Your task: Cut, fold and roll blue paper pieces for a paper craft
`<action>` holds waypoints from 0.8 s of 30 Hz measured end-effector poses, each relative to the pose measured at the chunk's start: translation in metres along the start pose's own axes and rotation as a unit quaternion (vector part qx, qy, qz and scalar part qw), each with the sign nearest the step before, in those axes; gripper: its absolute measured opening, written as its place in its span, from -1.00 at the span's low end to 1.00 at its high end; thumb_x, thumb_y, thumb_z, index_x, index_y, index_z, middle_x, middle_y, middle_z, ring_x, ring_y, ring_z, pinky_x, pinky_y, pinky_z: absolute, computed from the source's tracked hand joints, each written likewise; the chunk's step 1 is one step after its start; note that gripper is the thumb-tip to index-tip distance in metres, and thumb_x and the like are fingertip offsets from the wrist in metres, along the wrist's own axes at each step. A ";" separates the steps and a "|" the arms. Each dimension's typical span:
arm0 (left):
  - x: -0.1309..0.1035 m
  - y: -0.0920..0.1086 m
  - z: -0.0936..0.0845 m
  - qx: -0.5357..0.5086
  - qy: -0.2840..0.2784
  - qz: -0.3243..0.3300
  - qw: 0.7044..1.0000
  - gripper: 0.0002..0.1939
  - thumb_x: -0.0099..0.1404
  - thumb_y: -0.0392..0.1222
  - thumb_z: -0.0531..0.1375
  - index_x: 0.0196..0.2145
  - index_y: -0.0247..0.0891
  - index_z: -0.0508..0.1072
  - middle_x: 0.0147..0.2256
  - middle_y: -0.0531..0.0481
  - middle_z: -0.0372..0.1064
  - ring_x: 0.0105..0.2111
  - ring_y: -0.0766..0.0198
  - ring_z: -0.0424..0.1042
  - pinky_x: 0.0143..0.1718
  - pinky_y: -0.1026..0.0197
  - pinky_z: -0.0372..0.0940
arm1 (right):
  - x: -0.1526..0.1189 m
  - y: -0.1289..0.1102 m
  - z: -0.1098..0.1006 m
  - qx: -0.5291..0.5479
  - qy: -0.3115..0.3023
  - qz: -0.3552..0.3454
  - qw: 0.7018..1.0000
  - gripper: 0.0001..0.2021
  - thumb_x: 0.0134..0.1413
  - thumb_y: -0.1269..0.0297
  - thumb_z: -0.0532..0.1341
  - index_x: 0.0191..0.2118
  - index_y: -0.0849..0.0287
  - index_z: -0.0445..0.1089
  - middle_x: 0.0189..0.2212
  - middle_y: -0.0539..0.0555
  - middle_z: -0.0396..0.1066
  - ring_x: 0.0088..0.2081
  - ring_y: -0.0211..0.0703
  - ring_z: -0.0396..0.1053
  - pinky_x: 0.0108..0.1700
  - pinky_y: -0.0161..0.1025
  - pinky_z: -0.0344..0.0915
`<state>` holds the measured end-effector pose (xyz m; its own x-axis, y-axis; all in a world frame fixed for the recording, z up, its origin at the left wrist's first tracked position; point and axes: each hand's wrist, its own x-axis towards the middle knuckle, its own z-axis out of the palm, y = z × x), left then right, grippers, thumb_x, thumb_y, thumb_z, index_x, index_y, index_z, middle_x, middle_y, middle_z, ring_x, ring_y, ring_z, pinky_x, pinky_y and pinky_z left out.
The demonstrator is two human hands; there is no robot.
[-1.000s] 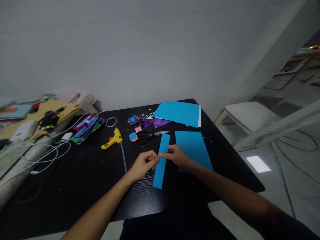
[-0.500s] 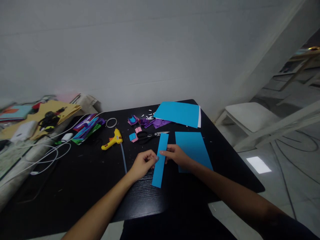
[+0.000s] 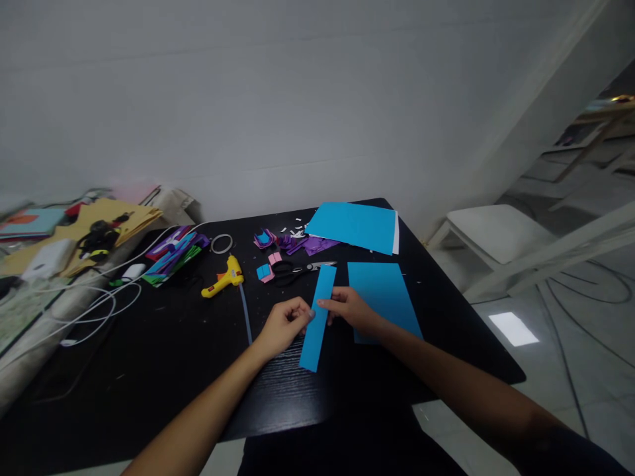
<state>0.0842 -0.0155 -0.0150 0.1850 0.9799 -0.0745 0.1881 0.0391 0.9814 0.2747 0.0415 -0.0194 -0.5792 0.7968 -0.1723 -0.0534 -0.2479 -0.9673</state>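
A narrow blue paper strip (image 3: 314,344) slants upright between my hands, above the black table. My left hand (image 3: 288,325) pinches its left edge, thumb on the face. From the other side my right hand (image 3: 350,309) grips the right edge, its fingers tucked partly behind the strip. Right of the strip lies a blue paper sheet (image 3: 381,291), partly under my right forearm. Black-handled scissors (image 3: 292,270) rest just beyond the strip's top end. Small pink and blue folded paper pieces (image 3: 265,272) sit beside the scissor handles.
A yellow glue gun (image 3: 225,277) and a grey tape ring (image 3: 221,244) lie left of the scissors. Larger blue sheets (image 3: 354,225), purple scraps (image 3: 317,245) and white snippets are at the back. Colored paper strips (image 3: 173,254) and a white cable (image 3: 113,307) occupy the left.
The strip's lower end has tilted very slightly to the left. Both hands keep their hold in nearly the same place.
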 end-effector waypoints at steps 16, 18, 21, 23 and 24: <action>0.000 -0.001 0.000 0.014 -0.003 0.009 1.000 -0.60 0.29 0.11 0.24 -0.48 -0.29 0.41 -0.61 0.09 0.34 -0.59 0.36 0.30 -0.48 0.31 0.20 | -0.001 0.001 -0.001 -0.037 -0.043 -0.017 0.998 -0.59 -0.06 -0.05 0.41 -0.39 0.27 0.49 -0.47 0.07 0.51 -0.47 -0.21 0.41 -0.37 -0.23 0.36; 0.000 -0.001 0.000 0.012 -0.002 0.007 1.000 -0.59 0.29 0.12 0.25 -0.48 -0.29 0.41 -0.61 0.09 0.34 -0.59 0.36 0.30 -0.48 0.31 0.19 | -0.001 0.000 -0.001 -0.037 -0.041 -0.013 0.998 -0.60 -0.06 -0.05 0.42 -0.40 0.26 0.49 -0.47 0.06 0.50 -0.48 -0.21 0.40 -0.37 -0.23 0.36; 0.000 -0.001 0.000 0.006 -0.002 0.002 1.000 -0.59 0.27 0.13 0.26 -0.48 -0.28 0.41 -0.62 0.10 0.34 -0.59 0.36 0.30 -0.48 0.31 0.19 | -0.001 -0.001 0.000 -0.035 -0.038 -0.010 0.999 -0.60 -0.09 -0.06 0.42 -0.41 0.25 0.48 -0.48 0.05 0.50 -0.48 -0.21 0.40 -0.38 -0.24 0.35; 0.001 -0.001 0.000 0.003 0.000 0.002 1.000 -0.60 0.27 0.12 0.27 -0.48 -0.28 0.41 -0.62 0.10 0.34 -0.60 0.36 0.30 -0.48 0.31 0.19 | -0.001 -0.001 0.001 -0.032 -0.036 -0.011 0.999 -0.60 -0.10 -0.06 0.43 -0.42 0.24 0.48 -0.48 0.05 0.50 -0.49 -0.22 0.40 -0.39 -0.24 0.35; 0.001 -0.001 0.000 0.002 0.000 0.002 1.000 -0.60 0.27 0.12 0.27 -0.48 -0.28 0.41 -0.62 0.10 0.34 -0.60 0.36 0.30 -0.48 0.31 0.20 | -0.001 -0.001 0.001 -0.033 -0.036 -0.012 0.999 -0.60 -0.09 -0.06 0.42 -0.42 0.24 0.48 -0.48 0.05 0.50 -0.48 -0.21 0.40 -0.39 -0.25 0.35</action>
<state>0.0844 -0.0150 -0.0160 0.1850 0.9802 -0.0705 0.1915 0.0344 0.9809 0.2748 0.0404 -0.0181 -0.6349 0.7604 -0.1367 -0.0154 -0.1893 -0.9818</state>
